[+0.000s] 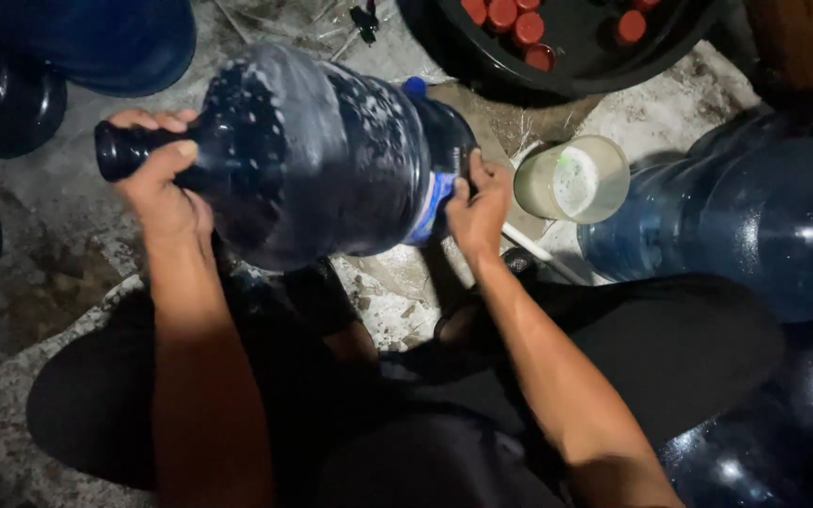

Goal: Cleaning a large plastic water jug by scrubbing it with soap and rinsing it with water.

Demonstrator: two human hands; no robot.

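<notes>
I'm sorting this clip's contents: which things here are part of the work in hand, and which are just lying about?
In hand:
- large blue water jug, held sideways, suds inside
- left hand gripping its neck
- right hand on its base

Lying about:
- cup of cloudy liquid
- black tub holding red caps
- another blue jug at right

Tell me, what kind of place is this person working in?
Probably a rough, dim spot where big water jugs get washed. The left hand and right hand tip a sudsy blue jug; more jugs, a black basin of red caps and a cracked concrete floor surround it.
</notes>
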